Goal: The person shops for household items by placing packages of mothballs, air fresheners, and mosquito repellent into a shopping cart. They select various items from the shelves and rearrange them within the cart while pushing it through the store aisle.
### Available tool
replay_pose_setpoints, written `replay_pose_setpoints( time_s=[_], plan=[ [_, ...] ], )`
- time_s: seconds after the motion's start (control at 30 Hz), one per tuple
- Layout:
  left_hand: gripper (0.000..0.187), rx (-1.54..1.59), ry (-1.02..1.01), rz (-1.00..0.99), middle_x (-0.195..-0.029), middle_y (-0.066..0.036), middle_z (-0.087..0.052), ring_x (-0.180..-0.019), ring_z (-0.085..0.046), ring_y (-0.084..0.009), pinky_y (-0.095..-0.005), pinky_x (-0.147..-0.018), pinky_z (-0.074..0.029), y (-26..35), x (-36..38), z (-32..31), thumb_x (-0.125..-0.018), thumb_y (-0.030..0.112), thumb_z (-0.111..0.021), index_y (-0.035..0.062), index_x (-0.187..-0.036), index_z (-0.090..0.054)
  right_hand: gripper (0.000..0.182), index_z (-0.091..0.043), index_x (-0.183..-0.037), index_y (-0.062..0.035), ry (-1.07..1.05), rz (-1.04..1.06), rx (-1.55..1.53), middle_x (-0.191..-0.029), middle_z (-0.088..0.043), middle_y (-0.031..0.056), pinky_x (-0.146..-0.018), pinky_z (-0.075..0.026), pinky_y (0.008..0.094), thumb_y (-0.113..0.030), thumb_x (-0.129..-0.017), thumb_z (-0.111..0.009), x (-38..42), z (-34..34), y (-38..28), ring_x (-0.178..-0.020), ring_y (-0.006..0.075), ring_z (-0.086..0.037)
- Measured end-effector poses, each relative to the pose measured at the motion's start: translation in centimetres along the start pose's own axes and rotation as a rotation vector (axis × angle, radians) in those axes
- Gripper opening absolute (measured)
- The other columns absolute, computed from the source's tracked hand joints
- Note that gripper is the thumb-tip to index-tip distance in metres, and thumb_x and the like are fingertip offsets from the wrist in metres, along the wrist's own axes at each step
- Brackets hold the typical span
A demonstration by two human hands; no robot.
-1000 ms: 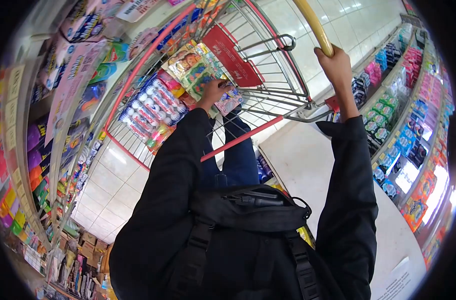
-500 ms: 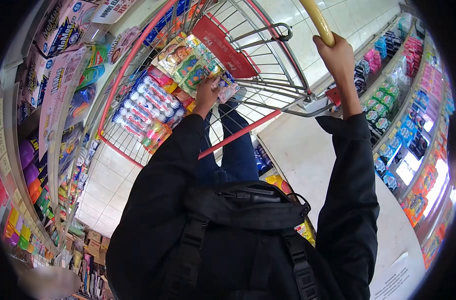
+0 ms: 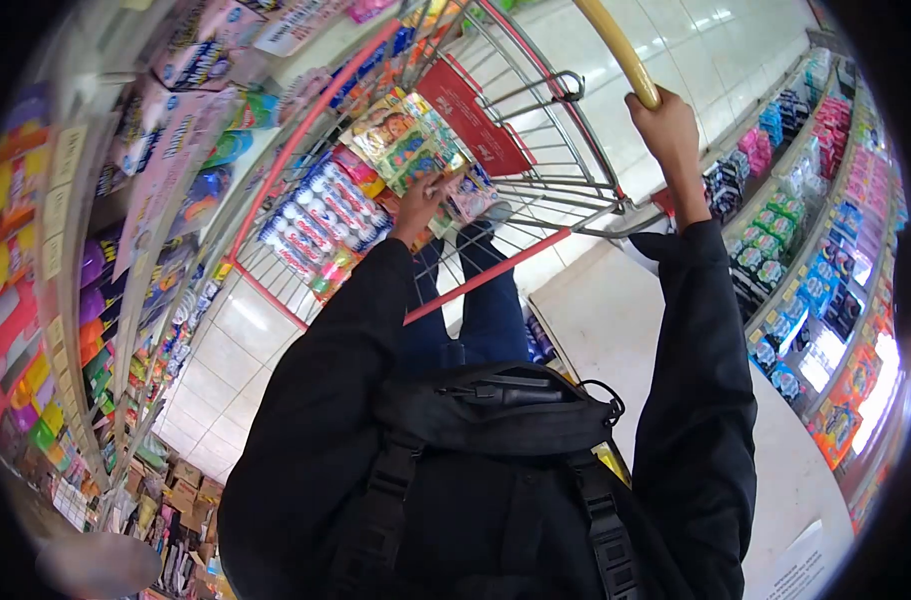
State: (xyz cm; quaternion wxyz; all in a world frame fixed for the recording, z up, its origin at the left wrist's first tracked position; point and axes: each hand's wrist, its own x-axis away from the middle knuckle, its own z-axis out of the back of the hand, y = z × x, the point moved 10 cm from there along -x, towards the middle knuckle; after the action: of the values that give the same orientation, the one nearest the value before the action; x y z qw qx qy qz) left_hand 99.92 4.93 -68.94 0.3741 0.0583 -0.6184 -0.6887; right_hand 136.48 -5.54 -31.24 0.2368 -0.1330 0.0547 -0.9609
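A shopping cart (image 3: pixel 444 305) with a red-edged wire basket stands in front of me. Inside it lie a bag of white and blue mallow packs (image 3: pixel 321 215), colourful flat packets (image 3: pixel 391 130) and a small pink-and-white box (image 3: pixel 473 195). My left hand (image 3: pixel 421 208) reaches over the near rim, its fingers stretched out against the packets beside the small box; its fingertips are partly hard to make out. Up at the right, my right hand (image 3: pixel 668 130) is wrapped round a yellow bar handle (image 3: pixel 621 50).
Shelves of packaged goods (image 3: pixel 161 200) rise close on the left. More stocked shelves (image 3: pixel 786 220) curve along the right. A white surface (image 3: pixel 601 320) lies beside my right arm, and pale floor tiles (image 3: pixel 241 340) show below the cart.
The cart and its contents sit slightly lower and further right in view. My left hand stays among the packets, its fingers shifted a little. My right hand keeps its hold.
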Motion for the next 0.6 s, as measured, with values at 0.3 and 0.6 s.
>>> replay_pose_setpoints(
  time_s=[0.3, 0.6],
  plan=[
    [0.022, -0.041, 0.097, -0.010, -0.092, -0.007, -0.067, -0.085, -0.063, -0.0145, -0.0291, -0.077, -0.050, 6.2, 7.7, 16.2, -0.093, 0.014, -0.059, 0.0013, -0.111, -0.063, 0.042, -0.069, -0.106, -0.0082, 0.058, 0.065, -0.025, -0.089, -0.068, 0.0235, -0.078, -0.052, 0.0494, -0.040, -0.081, -0.057, 0.9, 1.1, -1.1, -0.088, 0.0421, -0.065],
    [0.019, -0.189, 0.724, -0.293, -0.102, -0.011, -0.068, -0.094, -0.064, -0.0195, -0.0313, -0.083, -0.048, 24.6, 18.4, 31.2, -0.093, 0.011, -0.058, 0.0025, -0.109, -0.065, 0.039, -0.070, -0.102, -0.0065, 0.116, 0.097, -0.061, -0.088, -0.068, 0.0234, -0.077, -0.052, 0.0493, -0.037, -0.081, -0.057, 2.1, 2.5, -1.9, -0.086, 0.0425, -0.066]
  ],
)
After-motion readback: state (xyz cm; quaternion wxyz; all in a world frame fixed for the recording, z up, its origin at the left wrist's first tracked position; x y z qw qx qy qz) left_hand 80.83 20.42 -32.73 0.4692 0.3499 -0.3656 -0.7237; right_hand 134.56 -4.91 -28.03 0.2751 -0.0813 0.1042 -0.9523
